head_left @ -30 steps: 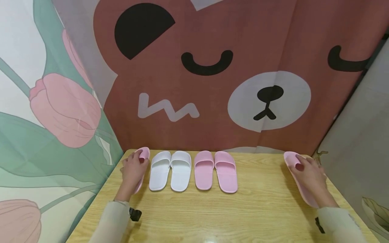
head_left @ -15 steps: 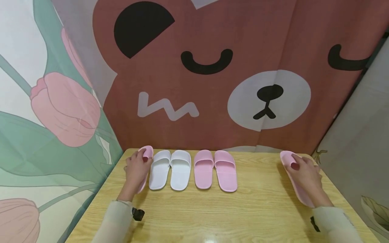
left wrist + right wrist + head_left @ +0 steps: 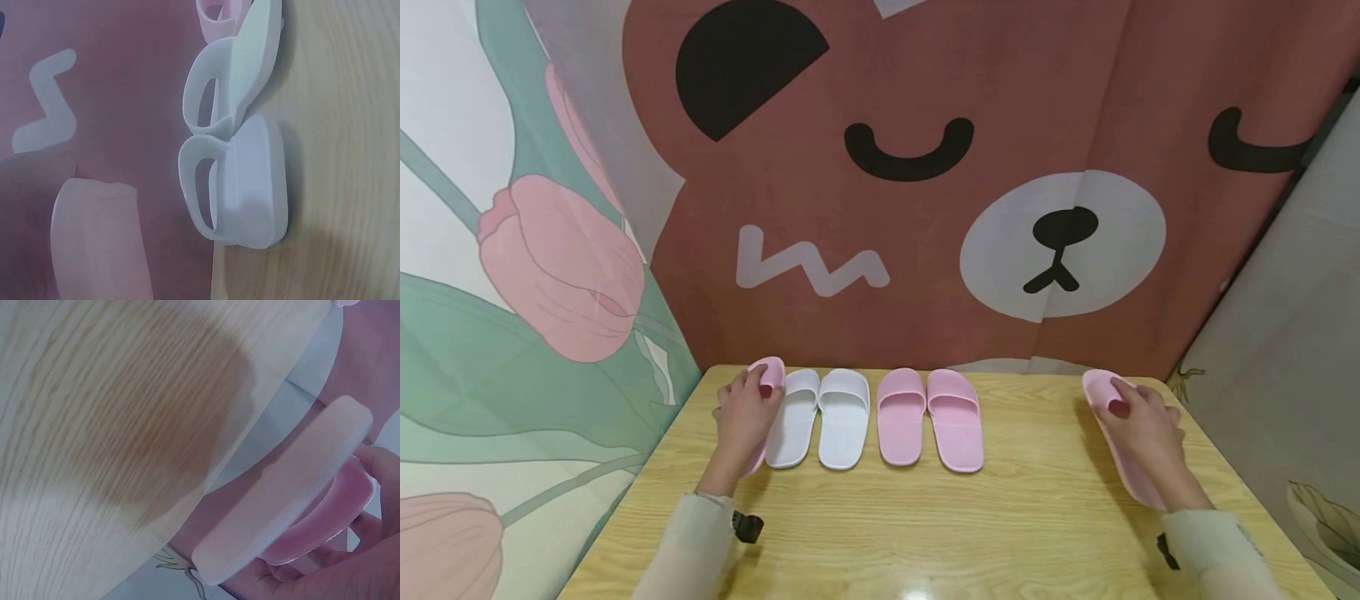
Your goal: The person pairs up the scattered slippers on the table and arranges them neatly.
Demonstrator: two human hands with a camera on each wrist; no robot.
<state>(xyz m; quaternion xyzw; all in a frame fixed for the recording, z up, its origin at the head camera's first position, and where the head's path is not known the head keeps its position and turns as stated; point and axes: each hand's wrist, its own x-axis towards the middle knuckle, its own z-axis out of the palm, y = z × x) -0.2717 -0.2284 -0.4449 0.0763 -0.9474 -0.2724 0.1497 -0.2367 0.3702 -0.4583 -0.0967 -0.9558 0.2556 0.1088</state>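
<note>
Left hand [image 3: 748,421] grips one pink slipper [image 3: 775,372], white slippers [image 3: 843,429] just beside that hand; right hand [image 3: 1144,429] grips another pink slipper [image 3: 1099,387]; seemingly a carrying step, next calling for level lowering.

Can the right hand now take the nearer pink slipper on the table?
Probably not: the right hand holds another slipper, though bare table leaves the way to the nearer pink slipper free.

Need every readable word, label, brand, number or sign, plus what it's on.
None readable.
Pink slippers, white slippers, table: no lettering visible.
Zigzag on bear backdrop: drawn mark, not text.
Black device by left cuff: too small to tell.
</note>
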